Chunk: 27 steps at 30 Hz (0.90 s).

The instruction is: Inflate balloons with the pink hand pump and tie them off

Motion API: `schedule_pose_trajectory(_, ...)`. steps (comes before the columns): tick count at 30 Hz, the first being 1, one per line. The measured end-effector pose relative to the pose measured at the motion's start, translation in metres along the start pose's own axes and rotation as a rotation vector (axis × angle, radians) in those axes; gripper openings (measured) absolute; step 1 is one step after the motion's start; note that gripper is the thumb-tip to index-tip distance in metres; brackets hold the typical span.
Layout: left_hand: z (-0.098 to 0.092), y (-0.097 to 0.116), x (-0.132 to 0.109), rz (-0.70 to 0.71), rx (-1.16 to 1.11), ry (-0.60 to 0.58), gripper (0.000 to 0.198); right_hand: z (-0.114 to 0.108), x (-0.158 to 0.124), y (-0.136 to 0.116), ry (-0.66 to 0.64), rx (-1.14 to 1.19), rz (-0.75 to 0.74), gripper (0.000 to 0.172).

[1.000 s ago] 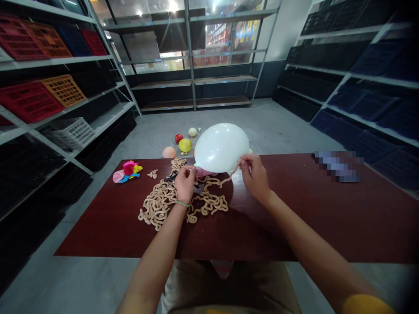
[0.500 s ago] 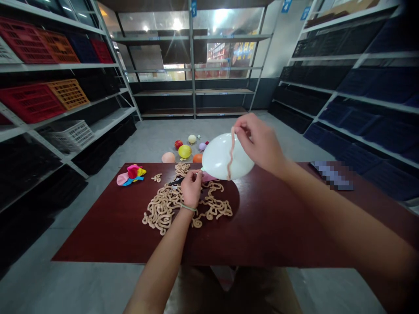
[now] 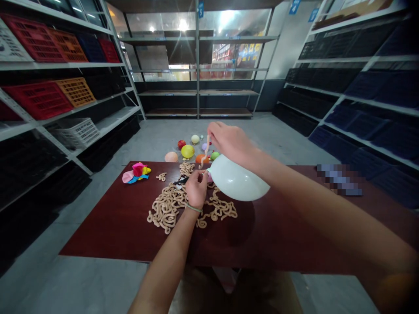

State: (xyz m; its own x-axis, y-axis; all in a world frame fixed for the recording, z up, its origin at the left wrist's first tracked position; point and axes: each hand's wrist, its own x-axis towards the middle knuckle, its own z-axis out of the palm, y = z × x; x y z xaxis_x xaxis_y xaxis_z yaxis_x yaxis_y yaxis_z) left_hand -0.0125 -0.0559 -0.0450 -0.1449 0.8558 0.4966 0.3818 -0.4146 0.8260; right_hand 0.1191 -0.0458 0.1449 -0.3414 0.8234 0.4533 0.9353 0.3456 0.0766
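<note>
My left hand (image 3: 196, 188) is closed on the neck of an inflated pale white balloon (image 3: 238, 181) held just above the dark red table (image 3: 294, 231). My right hand (image 3: 229, 141) is raised above the balloon and pinches one end of a beige wavy cord (image 3: 205, 158), which hangs down toward the neck. Under my left hand a tangled pile of the same beige cord (image 3: 170, 205) lies on the table. A black tool, partly hidden, lies by the pile near my left hand.
A small heap of uninflated coloured balloons (image 3: 135, 172) lies at the table's far left. Several inflated balloons (image 3: 187, 151) rest on the floor beyond the table. Metal shelving with red, orange and white crates (image 3: 49, 93) lines the left; dark shelves line the right.
My right hand lifted the cord end from the balloon's right side up over it, then moved left above the neck. The balloon dropped lower and swung to the right.
</note>
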Motion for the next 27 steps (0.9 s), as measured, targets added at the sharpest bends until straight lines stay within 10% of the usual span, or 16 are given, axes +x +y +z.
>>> schedule_pose_trajectory(10, -0.004, 0.007, 0.001, 0.102, 0.033, -0.070, 0.017, 0.003, -0.022, -0.016, -0.281, -0.132, -0.076, 0.019)
schedule_pose_trajectory(18, -0.018, 0.032, 0.017, 0.336, -0.004, -0.124, 0.011, -0.008, -0.037, 0.001, -0.244, -0.070, -0.106, 0.019)
schedule_pose_trajectory(27, -0.008, 0.078, 0.045, 0.298, 0.046, -0.339, 0.011, -0.032, -0.054, 0.021, -0.191, -0.077, -0.016, 0.020)
